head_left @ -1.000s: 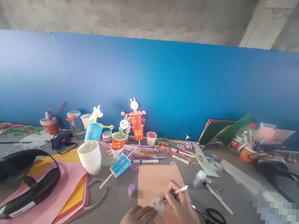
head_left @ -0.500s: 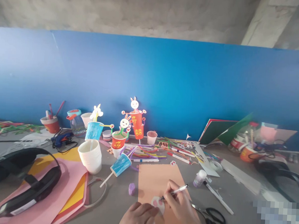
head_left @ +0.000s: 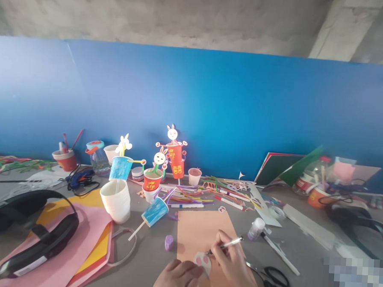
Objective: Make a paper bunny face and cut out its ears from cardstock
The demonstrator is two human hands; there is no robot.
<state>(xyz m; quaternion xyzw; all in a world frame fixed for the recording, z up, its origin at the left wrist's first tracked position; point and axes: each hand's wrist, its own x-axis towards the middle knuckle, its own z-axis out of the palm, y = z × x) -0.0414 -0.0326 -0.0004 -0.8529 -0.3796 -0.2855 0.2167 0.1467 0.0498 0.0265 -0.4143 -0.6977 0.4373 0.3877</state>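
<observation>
My right hand (head_left: 227,259) is closed around a white pen (head_left: 233,242) with dark ends. The pen's tip meets the edge of a white paper cutout (head_left: 202,259) that bears pink patches, like a rabbit face. My left hand (head_left: 179,280), fingers bent and close together, presses the cutout's lower left side down and covers part of it. Under both lies a peach sheet of paper (head_left: 203,227). Black-handled scissors (head_left: 276,278) lie beside my right wrist, their blades partly hidden. A small purple lump (head_left: 169,243) sits left of the sheet.
Behind the sheet lie markers (head_left: 230,202) and coloured strips. Rabbit-topped red cups (head_left: 174,153), a blue cup on a stick (head_left: 155,211) and stacked white cups (head_left: 116,199) stand or lie to the left. A headset (head_left: 39,238) rests on coloured paper; a glue bottle (head_left: 256,228) stands right.
The pen has tilted and shifted very slightly to the right with my right hand. My left hand stays on the cutout, and everything else is nearly unchanged.
</observation>
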